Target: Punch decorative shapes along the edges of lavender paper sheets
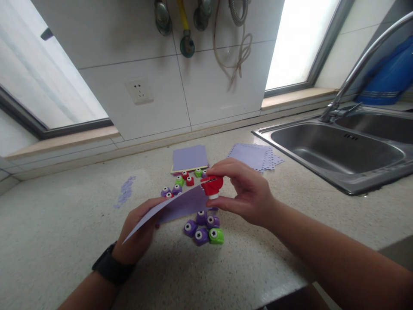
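Observation:
My left hand grips a sheet of light purple paper by its left side, holding it tilted above the counter. Between the thumb and fingers of my right hand is a red craft punch with its white button facing down. The paper's upper right edge sits in the punch's slot, and small notches show along that edge. Below the paper lie several purple punches and a green punch. More punches in red, green and purple stand behind the paper, some partly hidden by it.
A stack of uncut paper lies at the back, and several sheets with punched edges lie right of it. Small purple paper cut-outs are scattered at left. A steel sink with a faucet is at right.

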Demonstrator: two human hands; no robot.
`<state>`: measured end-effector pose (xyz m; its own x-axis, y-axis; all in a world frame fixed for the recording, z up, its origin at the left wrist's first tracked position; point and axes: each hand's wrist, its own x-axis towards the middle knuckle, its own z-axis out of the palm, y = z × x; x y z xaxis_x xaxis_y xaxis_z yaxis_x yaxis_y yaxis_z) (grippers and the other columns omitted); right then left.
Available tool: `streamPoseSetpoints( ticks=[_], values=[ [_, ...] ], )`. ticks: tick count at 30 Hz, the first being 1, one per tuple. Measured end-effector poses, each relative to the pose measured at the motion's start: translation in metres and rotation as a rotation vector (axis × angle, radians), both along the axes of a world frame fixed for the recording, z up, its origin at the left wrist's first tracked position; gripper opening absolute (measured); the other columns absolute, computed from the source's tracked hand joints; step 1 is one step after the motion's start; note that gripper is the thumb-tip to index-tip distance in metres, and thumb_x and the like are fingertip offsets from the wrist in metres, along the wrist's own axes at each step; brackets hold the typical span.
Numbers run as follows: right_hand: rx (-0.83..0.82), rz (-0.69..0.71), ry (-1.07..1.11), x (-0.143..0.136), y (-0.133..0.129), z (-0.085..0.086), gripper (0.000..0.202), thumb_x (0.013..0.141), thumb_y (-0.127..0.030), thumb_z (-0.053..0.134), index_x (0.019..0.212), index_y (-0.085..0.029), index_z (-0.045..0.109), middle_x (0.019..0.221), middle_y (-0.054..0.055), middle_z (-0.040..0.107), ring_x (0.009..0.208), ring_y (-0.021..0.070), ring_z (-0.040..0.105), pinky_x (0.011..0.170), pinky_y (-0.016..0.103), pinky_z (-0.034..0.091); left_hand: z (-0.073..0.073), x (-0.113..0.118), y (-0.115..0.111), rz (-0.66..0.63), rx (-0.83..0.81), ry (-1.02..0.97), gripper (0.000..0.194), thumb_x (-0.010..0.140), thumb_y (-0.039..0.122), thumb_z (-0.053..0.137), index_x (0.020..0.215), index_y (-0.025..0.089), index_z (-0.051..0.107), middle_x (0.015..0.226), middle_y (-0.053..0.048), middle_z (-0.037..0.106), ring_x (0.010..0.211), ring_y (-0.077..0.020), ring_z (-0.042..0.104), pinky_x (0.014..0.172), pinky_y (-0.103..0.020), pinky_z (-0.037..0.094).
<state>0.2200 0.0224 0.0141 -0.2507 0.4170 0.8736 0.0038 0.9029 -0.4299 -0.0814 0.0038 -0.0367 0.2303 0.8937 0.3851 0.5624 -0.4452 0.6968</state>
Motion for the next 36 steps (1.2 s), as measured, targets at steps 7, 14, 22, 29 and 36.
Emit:
streamPoseSetpoints(
  ticks=[7,14,22,29,36],
  values=[
    [-0.093,-0.019,-0.053,0.0,0.002,-0.004,0.053,0.082,-0.026,0.09,0.131,-0.027,0.068,0.112,0.007,0.073,0.1,0.0223,0.068,0.088,0.04,0.057,-0.001,0.0,0.001,0.0,-0.032,-0.015,0.028,0.103,0.037,0.056,0.112,0.021,0.077,0.089,-0.004,0.078,0.06,-0.0163,0.062,0.056,-0.026,0.052],
    [-0.3,0.029,-0.053,0.0,0.01,-0.014,0.049,0.082,-0.027,0.089,0.127,-0.024,0.069,0.11,0.006,0.072,0.096,0.0194,0.067,0.089,0.038,0.057,-0.007,-0.002,0.003,0.074,0.006,0.004,0.027,0.1,0.038,0.06,0.109,0.023,0.081,0.095,-0.005,0.082,0.07,-0.0226,0.071,0.062,-0.031,0.059],
    [-0.595,0.09,-0.083,-0.001,0.019,-0.021,0.044,0.076,-0.029,0.093,0.114,-0.019,0.073,0.101,0.006,0.073,0.09,0.0178,0.066,0.086,0.039,0.057,-0.012,-0.002,0.003,0.161,0.0,-0.015,0.028,0.099,0.043,0.064,0.101,0.022,0.082,0.095,-0.006,0.082,0.087,-0.0274,0.075,0.082,-0.036,0.061],
    [-0.818,0.157,-0.082,-0.006,0.025,-0.029,0.042,0.072,-0.028,0.094,0.108,-0.018,0.075,0.088,0.001,0.072,0.077,0.0132,0.064,0.074,0.031,0.056,-0.012,0.0,0.002,0.234,-0.038,-0.066,0.035,0.094,0.051,0.069,0.097,0.019,0.083,0.1,-0.008,0.083,0.095,-0.0305,0.076,0.092,-0.038,0.059],
    [-0.941,0.24,-0.025,-0.007,0.028,-0.03,0.036,0.07,-0.022,0.094,0.101,-0.018,0.075,0.084,0.0,0.072,0.072,0.0108,0.065,0.069,0.027,0.057,-0.008,0.001,0.001,0.227,-0.137,-0.09,0.047,0.093,0.054,0.067,0.062,0.02,0.075,0.073,-0.007,0.081,0.075,-0.0287,0.075,0.08,-0.036,0.06]
  ],
)
